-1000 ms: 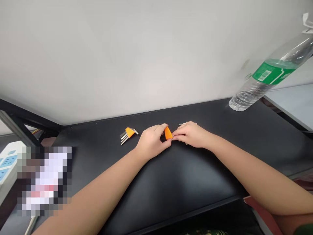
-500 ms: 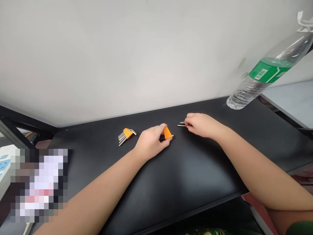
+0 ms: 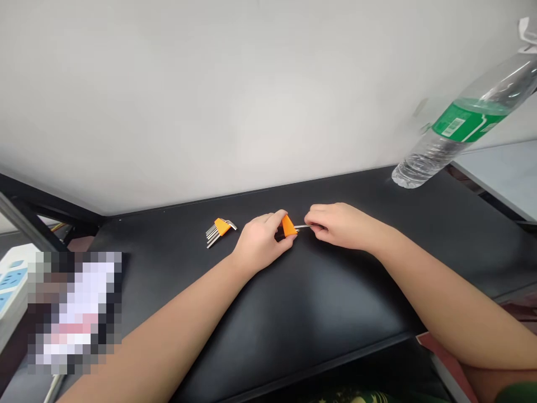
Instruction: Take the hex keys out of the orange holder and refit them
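Observation:
My left hand (image 3: 260, 243) rests on the black table (image 3: 293, 313) and pinches an orange hex-key holder (image 3: 288, 226). My right hand (image 3: 339, 225) pinches a thin silver hex key (image 3: 302, 226) whose tip meets the holder's right side. To the left lies a second orange holder filled with several hex keys (image 3: 220, 229), untouched by either hand.
A clear water bottle with a green label (image 3: 464, 126) stands at the back right. A white power strip (image 3: 10, 277) and a blurred-out patch lie at the left edge. A white wall rises behind the table. A reddish object (image 3: 444, 361) sits below the table's front right edge.
My right hand went away from the holder to the loose keys behind it, then came back holding a hex key against the holder. My left hand stayed put.

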`<state>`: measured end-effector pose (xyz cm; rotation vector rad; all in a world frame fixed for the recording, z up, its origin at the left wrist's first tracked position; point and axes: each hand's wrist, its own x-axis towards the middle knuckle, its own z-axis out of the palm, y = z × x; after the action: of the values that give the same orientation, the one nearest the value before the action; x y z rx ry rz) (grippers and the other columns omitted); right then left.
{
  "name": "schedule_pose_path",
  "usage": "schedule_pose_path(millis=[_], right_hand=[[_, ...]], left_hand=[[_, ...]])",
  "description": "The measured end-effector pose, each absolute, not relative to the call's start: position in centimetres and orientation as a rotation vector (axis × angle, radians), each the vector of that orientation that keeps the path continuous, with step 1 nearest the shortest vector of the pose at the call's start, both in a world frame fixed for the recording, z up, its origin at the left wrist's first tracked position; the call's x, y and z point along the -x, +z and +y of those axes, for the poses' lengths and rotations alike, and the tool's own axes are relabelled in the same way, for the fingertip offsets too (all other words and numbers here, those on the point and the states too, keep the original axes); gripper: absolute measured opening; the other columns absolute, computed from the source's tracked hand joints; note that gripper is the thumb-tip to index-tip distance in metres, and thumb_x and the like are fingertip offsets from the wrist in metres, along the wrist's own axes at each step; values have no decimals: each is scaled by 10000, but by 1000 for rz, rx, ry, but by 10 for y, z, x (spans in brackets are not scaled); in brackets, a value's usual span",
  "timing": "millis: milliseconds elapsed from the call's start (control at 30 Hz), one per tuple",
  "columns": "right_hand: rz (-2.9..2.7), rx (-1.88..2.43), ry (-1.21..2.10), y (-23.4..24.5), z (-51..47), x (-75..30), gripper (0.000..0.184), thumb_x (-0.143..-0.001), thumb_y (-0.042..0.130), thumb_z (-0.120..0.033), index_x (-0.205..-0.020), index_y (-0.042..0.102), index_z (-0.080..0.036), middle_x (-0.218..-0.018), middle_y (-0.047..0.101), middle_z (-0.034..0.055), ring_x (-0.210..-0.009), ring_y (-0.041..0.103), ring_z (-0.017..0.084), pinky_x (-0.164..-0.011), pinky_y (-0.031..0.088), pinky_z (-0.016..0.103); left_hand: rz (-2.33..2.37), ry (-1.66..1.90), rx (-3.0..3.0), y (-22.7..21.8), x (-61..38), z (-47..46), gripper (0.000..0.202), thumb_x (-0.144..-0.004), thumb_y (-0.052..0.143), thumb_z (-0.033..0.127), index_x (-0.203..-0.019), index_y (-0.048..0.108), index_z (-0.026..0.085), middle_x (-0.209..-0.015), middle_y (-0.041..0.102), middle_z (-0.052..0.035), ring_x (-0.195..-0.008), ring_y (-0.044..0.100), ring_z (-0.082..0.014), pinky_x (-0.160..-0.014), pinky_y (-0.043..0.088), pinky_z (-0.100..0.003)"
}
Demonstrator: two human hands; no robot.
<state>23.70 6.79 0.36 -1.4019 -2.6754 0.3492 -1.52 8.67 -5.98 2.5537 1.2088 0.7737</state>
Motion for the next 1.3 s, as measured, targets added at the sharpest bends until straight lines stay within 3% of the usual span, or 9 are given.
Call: schedule_pose_path(millis=[233, 433, 633, 833, 1000, 1300], right_hand=[[-2641, 1262, 222, 2, 64, -238, 286, -1046, 500, -165, -1093, 776, -223, -1124, 697, 86, -783, 604, 172, -698, 404, 306], [-2377, 1172, 692, -3, 61, -222, 257, -1031, 528, -173, -1126, 762, -216, -1142, 734, 81, -940, 691, 192, -860, 533, 331], [-1816, 1307, 1325, -14, 74, -224, 114, -946, 677, -270, -968, 764, -199, -928, 764, 37, -765, 692, 164, -756, 572, 326], [-1594, 1168, 1595, -22, 80, -222, 235, -893, 809, -402, -924, 747, -177, -721, 693, 1, -610, 600, 123, -609, 529, 276], [-1483, 1118, 1713, -27, 77, -215, 349, -907, 810, -509, -915, 726, -170, -833, 753, 43, -633, 665, 131, -624, 588, 292], [-1395, 1047, 1755, -35, 79, -215, 400, -876, 856, -544, -912, 731, -165, -817, 738, 35, -639, 679, 133, -634, 622, 303]], left_hand=[[1216, 803, -2611, -59, 14, 86, 399, -905, 766, 357, -1259, 657, 209, -970, 752, -55, -898, 723, -242, -855, 574, -389], [1180, 843, -2610, -57, 14, 86, 356, -895, 758, 329, -1225, 667, 229, -1033, 775, -68, -972, 738, -256, -904, 567, -400], [1126, 1015, -2654, -58, 14, 86, 302, -913, 730, 317, -1190, 666, 215, -1003, 779, -70, -916, 743, -238, -872, 558, -383], [1015, 1244, -2675, -62, 15, 88, 330, -917, 749, 309, -1221, 663, 214, -944, 775, -49, -850, 745, -221, -837, 571, -368], [1050, 1250, -2599, -65, 17, 90, 424, -935, 767, 352, -1316, 647, 210, -935, 764, -40, -793, 728, -200, -820, 605, -362], [1064, 1106, -2458, -64, 18, 91, 596, -908, 799, 285, -1467, 601, 231, -1121, 813, -57, -1025, 787, -227, -1003, 625, -410]])
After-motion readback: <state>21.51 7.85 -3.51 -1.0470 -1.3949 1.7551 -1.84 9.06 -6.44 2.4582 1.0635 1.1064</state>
